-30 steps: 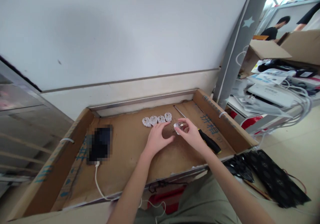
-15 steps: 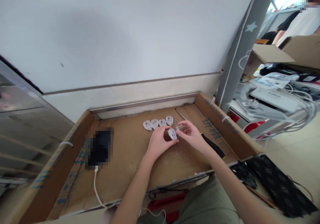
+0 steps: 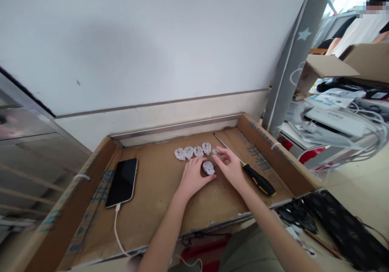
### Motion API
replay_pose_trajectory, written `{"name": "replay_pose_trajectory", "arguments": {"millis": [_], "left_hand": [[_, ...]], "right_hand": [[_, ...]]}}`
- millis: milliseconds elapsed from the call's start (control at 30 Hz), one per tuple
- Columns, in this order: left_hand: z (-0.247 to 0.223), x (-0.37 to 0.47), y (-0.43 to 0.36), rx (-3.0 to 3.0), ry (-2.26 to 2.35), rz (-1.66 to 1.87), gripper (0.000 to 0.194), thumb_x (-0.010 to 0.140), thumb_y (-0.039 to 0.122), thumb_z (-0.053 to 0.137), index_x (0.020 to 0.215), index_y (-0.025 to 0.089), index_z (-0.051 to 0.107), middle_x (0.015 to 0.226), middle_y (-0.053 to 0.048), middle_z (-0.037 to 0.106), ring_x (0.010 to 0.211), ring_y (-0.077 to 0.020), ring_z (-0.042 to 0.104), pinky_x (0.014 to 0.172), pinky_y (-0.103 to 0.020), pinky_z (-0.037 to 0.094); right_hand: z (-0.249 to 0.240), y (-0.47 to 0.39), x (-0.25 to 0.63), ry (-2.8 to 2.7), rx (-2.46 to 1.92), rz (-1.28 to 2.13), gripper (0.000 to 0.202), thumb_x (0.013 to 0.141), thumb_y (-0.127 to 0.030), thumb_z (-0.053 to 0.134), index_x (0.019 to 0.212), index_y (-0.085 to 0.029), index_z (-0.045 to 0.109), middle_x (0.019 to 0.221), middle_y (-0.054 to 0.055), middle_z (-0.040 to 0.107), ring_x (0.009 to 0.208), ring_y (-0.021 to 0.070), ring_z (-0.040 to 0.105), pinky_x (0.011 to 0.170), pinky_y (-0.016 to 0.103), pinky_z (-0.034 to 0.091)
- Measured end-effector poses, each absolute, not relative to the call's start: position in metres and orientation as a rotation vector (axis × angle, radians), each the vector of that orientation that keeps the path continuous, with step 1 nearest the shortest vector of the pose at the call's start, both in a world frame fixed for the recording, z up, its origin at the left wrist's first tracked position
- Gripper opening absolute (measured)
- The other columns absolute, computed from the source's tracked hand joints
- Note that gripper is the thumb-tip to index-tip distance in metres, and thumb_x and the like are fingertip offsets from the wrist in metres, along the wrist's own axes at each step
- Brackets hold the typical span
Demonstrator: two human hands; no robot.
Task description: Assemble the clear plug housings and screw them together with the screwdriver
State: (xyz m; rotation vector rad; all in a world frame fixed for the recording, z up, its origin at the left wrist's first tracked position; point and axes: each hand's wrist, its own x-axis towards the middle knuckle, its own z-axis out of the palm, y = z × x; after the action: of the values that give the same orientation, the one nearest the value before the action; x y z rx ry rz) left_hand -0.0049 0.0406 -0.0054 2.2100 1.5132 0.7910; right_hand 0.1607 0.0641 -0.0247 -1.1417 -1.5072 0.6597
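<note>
My left hand (image 3: 193,177) is closed around the edge of a clear plastic plug part (image 3: 208,168), thumb below and fingers above. Its round face with small holes is turned up toward me. To the right, my right hand (image 3: 228,164) has its thumb and fingers drawn together in a pinch. By those fingertips lies something small and clear (image 3: 215,152), too blurred to name. Just beyond my left hand, several clear plug pieces (image 3: 189,152) with metal pins pointing up form a row. A screwdriver (image 3: 259,179) with a black and yellow handle rests right of my right hand.
The cardboard-lined tray (image 3: 146,191) has raised cardboard sides. A phone (image 3: 122,182) with a white cable (image 3: 115,227) lies at its left. Right of the tray are black panels (image 3: 343,227) and a cluttered table with a white device (image 3: 334,120). A person (image 3: 361,31) stands beyond.
My left hand has lowered the plug part slightly and its face has turned more upward. My right hand has shifted a little left, uncovering more of the screwdriver.
</note>
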Motion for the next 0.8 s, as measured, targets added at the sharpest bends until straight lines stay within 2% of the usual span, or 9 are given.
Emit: {"name": "replay_pose_trajectory", "arguments": {"millis": [100, 233, 467, 800], "left_hand": [[-0.006, -0.001, 0.04, 2.246, 1.475, 0.878, 0.045, 0.074, 0.04, 0.069, 0.114, 0.025, 0.055, 0.114, -0.004, 0.062, 0.11, -0.0241, 0.053, 0.095, -0.04, 0.041], [-0.003, 0.001, 0.044, 2.187, 1.528, 1.069, 0.028, 0.087, 0.031, 0.054, 0.114, 0.024, 0.056, 0.112, -0.004, 0.064, 0.106, -0.0207, 0.056, 0.093, -0.038, 0.043], [-0.001, 0.007, 0.044, 2.267, 1.533, 1.089, 0.017, 0.084, 0.025, 0.058, 0.1, 0.023, 0.061, 0.102, -0.002, 0.067, 0.098, -0.0208, 0.057, 0.088, -0.037, 0.044], [0.004, 0.006, 0.04, 2.139, 1.649, 1.111, 0.008, 0.084, 0.029, 0.058, 0.089, 0.023, 0.06, 0.095, -0.001, 0.067, 0.094, -0.0206, 0.058, 0.085, -0.036, 0.044]], "right_hand": [[-0.025, 0.06, 0.161, -1.519, -1.133, 0.588, 0.036, 0.087, -0.038, 0.055, 0.114, -0.014, 0.055, 0.118, 0.01, 0.052, 0.105, 0.0164, 0.053, 0.086, 0.035, 0.051], [-0.025, 0.06, 0.159, -1.545, -1.115, 0.538, 0.037, 0.088, -0.038, 0.052, 0.117, -0.015, 0.054, 0.113, 0.009, 0.054, 0.098, 0.0144, 0.055, 0.085, 0.034, 0.051], [-0.025, 0.06, 0.155, -1.569, -1.059, 0.515, 0.028, 0.089, -0.036, 0.052, 0.102, -0.012, 0.059, 0.11, 0.008, 0.056, 0.101, 0.0143, 0.055, 0.087, 0.034, 0.05], [-0.021, 0.053, 0.152, -1.61, -1.028, 0.616, 0.029, 0.089, -0.037, 0.052, 0.102, -0.012, 0.059, 0.104, 0.007, 0.059, 0.097, 0.0133, 0.057, 0.088, 0.035, 0.05]]}}
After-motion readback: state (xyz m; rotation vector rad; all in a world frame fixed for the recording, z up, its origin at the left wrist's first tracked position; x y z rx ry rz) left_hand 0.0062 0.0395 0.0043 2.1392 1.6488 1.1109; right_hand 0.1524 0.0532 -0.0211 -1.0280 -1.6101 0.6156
